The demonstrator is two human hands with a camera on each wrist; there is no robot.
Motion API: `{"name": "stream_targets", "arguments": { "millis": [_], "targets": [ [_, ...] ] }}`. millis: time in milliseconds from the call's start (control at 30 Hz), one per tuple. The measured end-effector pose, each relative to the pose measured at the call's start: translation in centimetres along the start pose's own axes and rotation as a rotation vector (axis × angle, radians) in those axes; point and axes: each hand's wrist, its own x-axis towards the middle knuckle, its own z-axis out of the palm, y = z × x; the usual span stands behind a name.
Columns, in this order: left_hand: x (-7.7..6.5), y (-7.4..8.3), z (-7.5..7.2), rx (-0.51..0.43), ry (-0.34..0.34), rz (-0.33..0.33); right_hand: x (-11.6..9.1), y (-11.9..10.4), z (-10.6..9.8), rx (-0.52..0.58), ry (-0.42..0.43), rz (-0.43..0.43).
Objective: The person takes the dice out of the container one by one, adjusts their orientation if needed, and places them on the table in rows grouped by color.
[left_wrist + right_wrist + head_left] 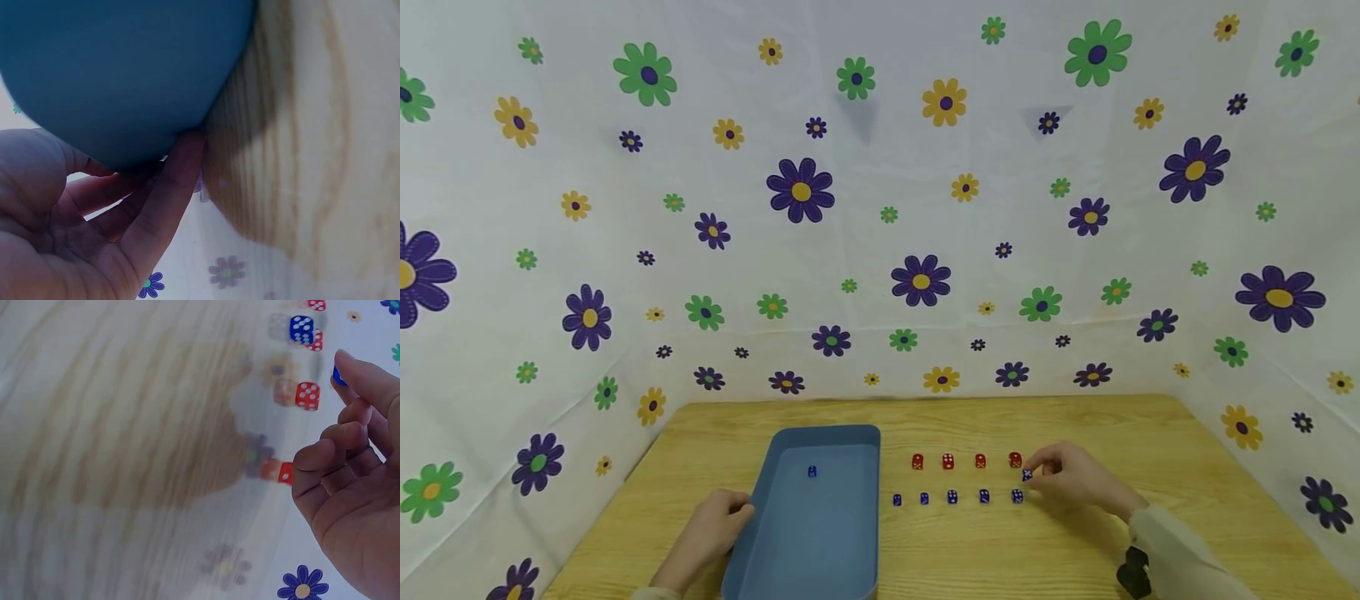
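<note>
My right hand (1081,479) pinches a blue die (1027,475) between thumb and fingertips, a little above the table. Right beside it is the rightmost red die (1015,459) of a row of several red dice. Nearer to me runs a row of several blue dice, its rightmost blue die (1017,496) just below the held one. My left hand (713,527) grips the left edge of a blue-grey tray (877,512); in the left wrist view its fingers (165,200) touch the tray's outer wall. One blue die (812,472) lies inside the tray, near its far end.
The dice rows stand on a wooden table (1000,550), right of the tray. A white flower-printed cloth (850,250) hangs along the back and both sides. A dark object (1135,573) is at the right wrist.
</note>
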Motion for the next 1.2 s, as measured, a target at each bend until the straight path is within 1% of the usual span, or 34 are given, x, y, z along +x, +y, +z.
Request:
{"name": "stream_targets", "arguments": {
  "millis": [67,233,300,467,667,800,1200],
  "targets": [
    [0.0,0.0,0.0,0.008,0.001,0.004,-0.3,0.5,-0.2,-0.002,-0.02,-0.01],
    [0.1,0.0,0.1,0.014,0.004,0.008,-1.0,1.4,-0.8,0.032,-0.08,-0.01],
    [0.2,-0.1,0.2,0.02,0.009,0.011,-1.2,1.6,-0.9,0.035,-0.087,-0.003],
    [0.4,-0.3,0.2,0.035,0.012,0.016,-1.5,1.9,-1.1,0.013,-0.079,0.016],
    [0.4,-0.3,-0.1,0.042,0.014,0.025,-1.7,2.1,-1.0,-0.013,-0.075,0.022],
    [0.4,-0.3,-0.1,0.036,0.011,0.021,-1.8,2.1,-0.9,-0.026,-0.067,0.017],
    [0.3,-0.2,-0.1,0.027,0.008,0.013,-1.7,2.5,-0.9,-0.055,-0.049,0.062]
  ]
}}
